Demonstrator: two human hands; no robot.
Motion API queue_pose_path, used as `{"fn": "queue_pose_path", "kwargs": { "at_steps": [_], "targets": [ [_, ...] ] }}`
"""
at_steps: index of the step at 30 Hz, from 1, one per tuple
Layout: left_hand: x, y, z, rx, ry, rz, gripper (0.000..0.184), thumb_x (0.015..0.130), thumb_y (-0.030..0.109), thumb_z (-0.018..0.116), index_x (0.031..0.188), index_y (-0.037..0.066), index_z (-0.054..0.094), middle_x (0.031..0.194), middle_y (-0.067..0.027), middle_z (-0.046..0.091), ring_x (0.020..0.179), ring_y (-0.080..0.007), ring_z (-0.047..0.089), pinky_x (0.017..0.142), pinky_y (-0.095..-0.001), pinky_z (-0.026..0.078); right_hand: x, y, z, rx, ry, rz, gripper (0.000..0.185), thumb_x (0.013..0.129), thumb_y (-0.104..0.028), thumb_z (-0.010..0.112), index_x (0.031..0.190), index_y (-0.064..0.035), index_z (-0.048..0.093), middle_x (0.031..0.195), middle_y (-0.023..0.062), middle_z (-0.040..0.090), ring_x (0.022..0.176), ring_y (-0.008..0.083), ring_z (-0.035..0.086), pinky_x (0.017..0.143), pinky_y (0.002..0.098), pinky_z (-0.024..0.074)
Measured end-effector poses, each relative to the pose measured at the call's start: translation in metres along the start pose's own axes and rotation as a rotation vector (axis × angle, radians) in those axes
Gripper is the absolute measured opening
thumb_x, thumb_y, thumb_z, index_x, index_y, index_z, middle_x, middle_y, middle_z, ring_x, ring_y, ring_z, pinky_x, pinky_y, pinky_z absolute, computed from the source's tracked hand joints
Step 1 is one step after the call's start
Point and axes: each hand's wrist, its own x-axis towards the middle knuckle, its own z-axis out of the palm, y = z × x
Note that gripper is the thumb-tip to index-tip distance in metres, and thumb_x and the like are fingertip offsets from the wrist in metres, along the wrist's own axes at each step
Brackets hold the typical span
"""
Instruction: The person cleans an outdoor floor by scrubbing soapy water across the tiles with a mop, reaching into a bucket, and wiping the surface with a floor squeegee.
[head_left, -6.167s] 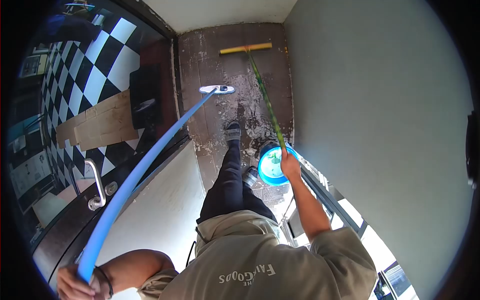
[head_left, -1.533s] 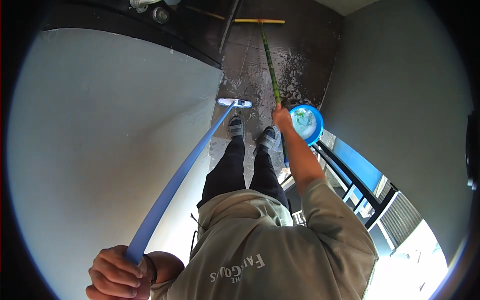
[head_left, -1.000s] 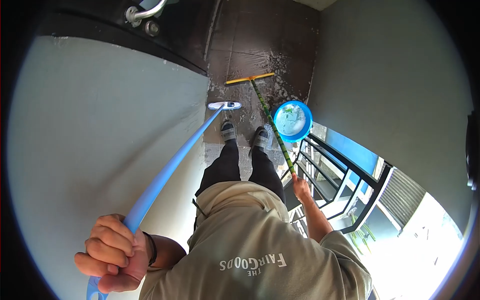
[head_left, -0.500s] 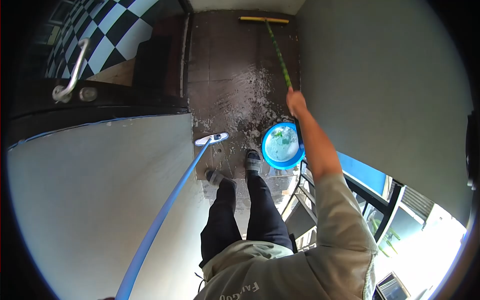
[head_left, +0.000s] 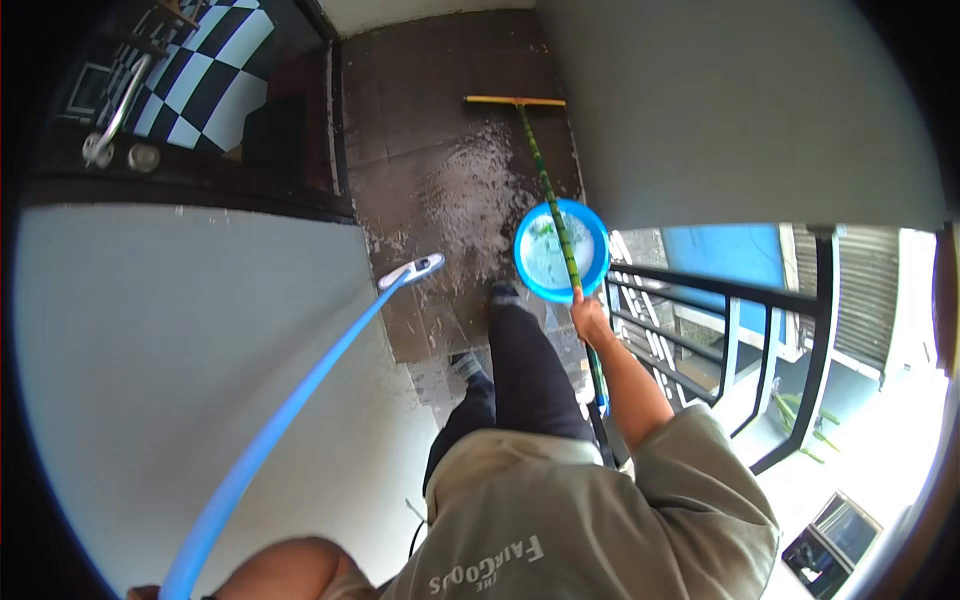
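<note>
My right hand (head_left: 590, 316) is closed around the green-and-black striped handle of a floor squeegee (head_left: 551, 200). The squeegee's wide yellow-edged head rests on the dark wet floor farther up, and its handle passes over a blue basin (head_left: 521, 262) of foamy water with something green in it. At the bottom left edge, only a sliver of my left hand (head_left: 146, 593) shows, against the top of a long blue pole. That pole belongs to a floor brush (head_left: 300, 387), whose white-and-blue head sits on the floor by the left wall.
Foam and water streak the dark tiled floor (head_left: 400, 130). A grey wall (head_left: 720, 110) stands on the right and a pale wall (head_left: 200, 350) on the left. An open door (head_left: 200, 180) is at upper left. A black railing (head_left: 720, 285) borders steps below the basin.
My right hand has drawn back toward my body, and the squeegee head has come nearer across the floor. My feet have shifted, one now lower on the step. The brush head stays by the wall.
</note>
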Motion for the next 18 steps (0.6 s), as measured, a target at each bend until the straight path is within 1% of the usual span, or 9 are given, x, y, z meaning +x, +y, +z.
{"fn": "queue_pose_path", "kwargs": {
  "at_steps": [2, 4, 5, 6, 8, 11, 12, 14, 18],
  "targets": [
    [-0.008, -0.003, 0.001, -0.147, -0.108, -0.026, 0.038, 0.099, 0.045, 0.034, 0.077, 0.014, 0.039, 0.061, 0.0044, 0.026, 0.054, -0.0102, 0.031, 0.053, -0.0286, 0.038, -0.089, -0.001, -0.032, 0.179, -0.262, 0.232, 0.076, 0.094, -0.056, 0.028, 0.081, 0.0124, 0.061, 0.062, 0.0258, 0.06, 0.051, 0.0375, 0.061, 0.053, 0.045, 0.0505],
    [-0.017, 0.004, -0.015, -0.126, 0.123, 0.034, 0.031, 0.085, 0.029, 0.051, 0.066, 0.015, 0.032, 0.054, 0.002, 0.027, 0.05, -0.0105, 0.03, 0.049, -0.0248, 0.03, -0.134, -0.002, -0.053, 0.139, -0.299, 0.356, 0.076, 0.094, -0.056, 0.03, 0.072, 0.0099, 0.059, 0.058, 0.0213, 0.058, 0.045, 0.0322, 0.059, 0.044, 0.0429, 0.0474],
    [-0.021, 0.01, -0.022, -0.115, 0.239, 0.063, 0.037, 0.078, 0.022, 0.06, 0.06, 0.015, 0.029, 0.051, 0.0008, 0.028, 0.048, -0.0107, 0.03, 0.046, -0.0229, 0.026, -0.147, 0.006, -0.064, 0.191, -0.31, 0.33, 0.074, 0.094, -0.056, 0.031, 0.069, 0.0083, 0.057, 0.054, 0.0165, 0.054, 0.042, 0.0292, 0.056, 0.041, 0.0416, 0.0453],
    [-0.024, 0.016, -0.024, -0.071, 0.302, 0.032, 0.036, 0.074, 0.021, 0.06, 0.058, 0.015, 0.028, 0.051, 0.0003, 0.027, 0.049, -0.0113, 0.029, 0.047, -0.0232, 0.025, -0.156, 0.009, -0.078, 0.252, -0.264, 0.323, 0.071, 0.095, -0.055, 0.033, 0.068, 0.0069, 0.055, 0.052, 0.013, 0.052, 0.038, 0.0257, 0.052, 0.039, 0.0389, 0.044],
    [-0.027, 0.021, -0.028, 0.007, 0.422, -0.018, 0.035, 0.066, 0.02, 0.06, 0.054, 0.016, 0.027, 0.052, -0.0008, 0.024, 0.051, -0.0125, 0.028, 0.049, -0.0239, 0.024, -0.166, 0.009, -0.106, 0.318, -0.225, 0.168, 0.068, 0.095, -0.053, 0.034, 0.066, 0.0053, 0.054, 0.052, 0.0113, 0.051, 0.037, 0.0228, 0.05, 0.038, 0.0368, 0.0429],
    [-0.039, 0.022, -0.031, -0.263, 0.107, 0.004, 0.036, 0.071, 0.02, 0.058, 0.055, 0.014, 0.026, 0.053, -0.0039, 0.026, 0.051, -0.0132, 0.029, 0.049, -0.0243, 0.024, -0.154, -0.02, -0.132, 0.247, -0.151, 0.138, 0.065, 0.096, -0.05, 0.035, 0.068, 0.0047, 0.055, 0.052, 0.012, 0.052, 0.038, 0.0231, 0.051, 0.038, 0.037, 0.0418],
    [-0.043, 0.023, -0.031, -0.362, -0.008, -0.009, 0.035, 0.072, 0.019, 0.057, 0.055, 0.014, 0.026, 0.054, -0.0047, 0.027, 0.051, -0.0134, 0.029, 0.048, -0.0244, 0.024, -0.131, -0.024, -0.127, 0.231, -0.103, 0.044, 0.065, 0.096, -0.05, 0.035, 0.069, 0.0058, 0.057, 0.052, 0.0134, 0.053, 0.039, 0.0245, 0.053, 0.04, 0.0385, 0.042],
    [-0.073, 0.025, -0.107, -0.237, 0.034, -0.013, 0.033, 0.086, 0.03, 0.06, 0.068, 0.013, 0.038, 0.05, -0.0018, 0.036, 0.04, -0.0103, 0.035, 0.046, -0.0224, 0.033, -0.076, -0.054, -0.121, 0.294, -0.086, 0.054, 0.068, 0.095, -0.051, 0.036, 0.067, 0.0076, 0.057, 0.053, 0.0154, 0.055, 0.042, 0.0262, 0.056, 0.041, 0.0396, 0.0423],
    [-0.058, 0.024, -0.024, -0.062, -0.085, 0.015, 0.036, 0.096, 0.039, 0.037, 0.071, 0.014, 0.033, 0.055, 0.0024, 0.028, 0.044, -0.0094, 0.025, 0.045, -0.0246, 0.027, 0.041, -0.133, -0.093, 0.354, -0.038, -0.034, 0.065, 0.096, -0.048, 0.035, 0.068, 0.006, 0.057, 0.053, 0.0171, 0.056, 0.042, 0.028, 0.056, 0.043, 0.0398, 0.0451]
  ]
}}
